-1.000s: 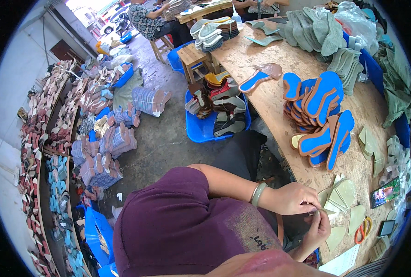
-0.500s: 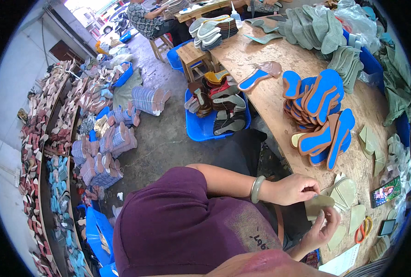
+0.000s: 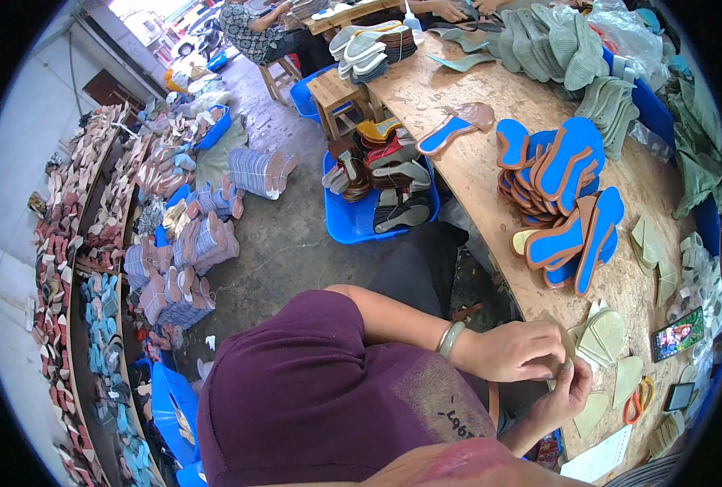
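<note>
Where the two hands meet at the near edge of the wooden workbench point(image 3: 491, 178), a thin pale-green insole piece point(image 3: 566, 347) is held between them, partly hidden by the fingers. The left hand point(image 3: 513, 351) is curled closed over the piece from above, fingertips pinching its edge; a pale green bangle point(image 3: 449, 338) sits on that wrist. The right hand point(image 3: 566, 396) comes up from below, its fingers bent around the lower side of the same piece, so both hands grip it together just above the bench edge.

Immediately to the right of the hands, a fanned stack of matching pale-green pieces point(image 3: 606, 334) lies on the bench, with further single pieces point(image 3: 625, 380) near it. A pair of orange-handled scissors point(image 3: 638, 399) lies beside these, and a phone with a lit screen point(image 3: 678, 334) rests a little farther right.

Farther along the bench, a pile of blue-topped insoles point(image 3: 562, 203) with tan edges lies overlapped. Beyond it, grey-green insoles point(image 3: 551, 40) are heaped at the far end.

On the floor left of the bench, a blue plastic crate point(image 3: 353, 227) holds assorted soles. Along the far left wall, racks point(image 3: 68, 243) carry many more soles in rows.
</note>
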The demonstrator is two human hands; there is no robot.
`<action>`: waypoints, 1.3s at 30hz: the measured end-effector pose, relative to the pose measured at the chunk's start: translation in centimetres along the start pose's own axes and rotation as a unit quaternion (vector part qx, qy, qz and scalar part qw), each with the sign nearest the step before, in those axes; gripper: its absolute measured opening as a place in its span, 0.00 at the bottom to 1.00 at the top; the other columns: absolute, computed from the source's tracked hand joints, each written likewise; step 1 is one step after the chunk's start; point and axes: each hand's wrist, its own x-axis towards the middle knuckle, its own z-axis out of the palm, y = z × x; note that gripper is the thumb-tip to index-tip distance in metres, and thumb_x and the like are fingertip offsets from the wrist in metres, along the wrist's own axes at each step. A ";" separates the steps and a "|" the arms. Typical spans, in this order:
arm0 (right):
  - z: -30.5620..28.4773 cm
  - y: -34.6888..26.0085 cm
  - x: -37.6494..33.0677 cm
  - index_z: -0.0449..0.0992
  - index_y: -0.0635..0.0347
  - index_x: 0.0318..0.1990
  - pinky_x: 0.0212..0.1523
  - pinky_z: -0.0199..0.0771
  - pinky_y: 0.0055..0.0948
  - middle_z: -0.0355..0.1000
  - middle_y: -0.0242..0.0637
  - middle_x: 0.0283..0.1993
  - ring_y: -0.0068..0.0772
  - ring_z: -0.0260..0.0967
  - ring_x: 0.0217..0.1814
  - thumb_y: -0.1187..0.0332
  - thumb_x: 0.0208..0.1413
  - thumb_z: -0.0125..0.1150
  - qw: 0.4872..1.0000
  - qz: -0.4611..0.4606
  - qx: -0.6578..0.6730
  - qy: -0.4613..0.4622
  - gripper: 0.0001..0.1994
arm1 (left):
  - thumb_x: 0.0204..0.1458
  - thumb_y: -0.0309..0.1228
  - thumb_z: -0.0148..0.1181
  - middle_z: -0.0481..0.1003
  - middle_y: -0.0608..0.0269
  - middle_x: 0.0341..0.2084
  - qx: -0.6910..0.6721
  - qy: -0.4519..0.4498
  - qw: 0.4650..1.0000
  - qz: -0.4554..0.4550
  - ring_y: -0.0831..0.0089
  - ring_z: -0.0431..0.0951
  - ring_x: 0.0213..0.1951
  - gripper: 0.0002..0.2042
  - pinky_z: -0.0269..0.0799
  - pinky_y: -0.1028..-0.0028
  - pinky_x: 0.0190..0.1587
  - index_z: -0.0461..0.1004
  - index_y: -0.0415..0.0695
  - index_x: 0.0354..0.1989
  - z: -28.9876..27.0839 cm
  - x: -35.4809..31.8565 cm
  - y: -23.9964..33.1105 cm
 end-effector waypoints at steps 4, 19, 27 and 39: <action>-0.2 0.2 0.0 0.70 0.68 0.41 0.47 0.67 0.23 0.71 0.36 0.41 0.24 0.67 0.43 0.79 0.53 0.60 0.967 0.091 0.232 -0.050 0.08 | 0.47 0.25 0.65 0.70 0.57 0.40 -0.046 0.000 0.999 -0.003 0.58 0.74 0.43 0.16 0.71 0.65 0.44 0.70 0.41 0.44 -0.1 0.1 -0.3; 0.6 1.8 0.6 0.69 0.62 0.31 0.40 0.61 0.18 0.63 0.28 0.34 0.19 0.60 0.36 0.79 0.54 0.61 0.980 0.048 0.179 -0.070 0.06 | 0.48 0.26 0.65 0.77 0.59 0.36 -0.011 0.006 1.000 -0.015 0.61 0.79 0.38 0.12 0.75 0.70 0.38 0.77 0.39 0.42 -0.2 -0.5 -1.0; 2.7 1.5 0.8 0.68 0.64 0.33 0.42 0.62 0.21 0.62 0.30 0.35 0.21 0.61 0.37 0.79 0.55 0.58 0.984 0.065 0.158 -0.040 0.04 | 0.50 0.23 0.62 0.78 0.58 0.37 -0.069 -0.023 0.993 -0.096 0.63 0.80 0.40 0.13 0.74 0.71 0.41 0.78 0.38 0.45 -2.1 0.3 -1.6; 2.8 -0.3 -0.4 0.77 0.66 0.42 0.43 0.71 0.31 0.70 0.39 0.40 0.33 0.70 0.41 0.82 0.51 0.61 0.966 -0.178 -0.186 -0.037 0.10 | 0.57 0.26 0.57 0.75 0.66 0.35 -0.445 -0.027 0.825 -0.347 0.80 0.74 0.37 0.07 0.74 0.77 0.42 0.72 0.36 0.41 -0.9 0.2 -2.9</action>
